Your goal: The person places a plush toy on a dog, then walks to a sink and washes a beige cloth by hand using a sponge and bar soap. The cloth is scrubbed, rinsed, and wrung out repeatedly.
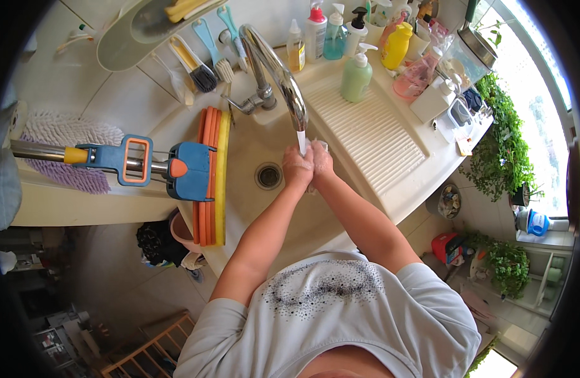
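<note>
My left hand (pixel 298 165) and my right hand (pixel 321 157) are pressed together under the running water (pixel 301 142) of a curved chrome faucet (pixel 290 85). Both look wet, with suds on the skin. Something pale shows at the fingers of my right hand; whether it is foam or an object I cannot tell. The hands are over the cream sink basin (pixel 252 212), to the right of its round drain (pixel 268 176). A green pump bottle (pixel 356 79) stands beyond them on the ribbed drainboard (pixel 365 132).
A sponge mop head (pixel 219 177) with a blue clamp (pixel 191 170) lies over the basin's left side. Brushes (pixel 202 75) hang on the tiled wall. Several bottles (pixel 335 38) line the back ledge. A white bottle (pixel 431 101) and plants (pixel 500 141) are at the right.
</note>
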The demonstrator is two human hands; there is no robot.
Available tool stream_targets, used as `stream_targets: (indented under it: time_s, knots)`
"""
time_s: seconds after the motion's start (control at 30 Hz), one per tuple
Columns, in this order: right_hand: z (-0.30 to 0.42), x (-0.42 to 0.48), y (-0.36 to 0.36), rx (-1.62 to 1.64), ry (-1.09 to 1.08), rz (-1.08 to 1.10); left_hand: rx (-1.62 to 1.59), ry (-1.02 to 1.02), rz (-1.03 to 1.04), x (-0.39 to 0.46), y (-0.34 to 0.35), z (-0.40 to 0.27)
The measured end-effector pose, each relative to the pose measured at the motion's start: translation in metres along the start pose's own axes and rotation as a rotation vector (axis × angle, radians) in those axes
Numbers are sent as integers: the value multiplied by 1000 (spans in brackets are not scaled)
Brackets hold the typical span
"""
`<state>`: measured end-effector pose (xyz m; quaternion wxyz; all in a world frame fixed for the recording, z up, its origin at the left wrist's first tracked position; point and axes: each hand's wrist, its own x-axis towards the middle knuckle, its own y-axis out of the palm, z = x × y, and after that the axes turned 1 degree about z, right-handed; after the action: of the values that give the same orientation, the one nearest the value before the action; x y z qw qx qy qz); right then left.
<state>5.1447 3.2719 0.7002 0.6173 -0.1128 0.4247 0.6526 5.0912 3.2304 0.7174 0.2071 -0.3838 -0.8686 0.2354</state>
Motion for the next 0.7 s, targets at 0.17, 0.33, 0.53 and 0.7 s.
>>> stream_targets:
  time_s: [0.17,0.33,0.53,0.7]
  knots:
    - [-3,4,-6,-67,-89,-45,-252,-424,405,16,-14,-4]
    - [26,-38,4,118,42,132,-1157,-750,312,5,-31,39]
    - [26,-33,-5,-107,-196,-9,-1320,-839,352,-12,-44,47]
    - [3,-32,1,-419,-383,57,-780,-547,386,-18,-23,36]
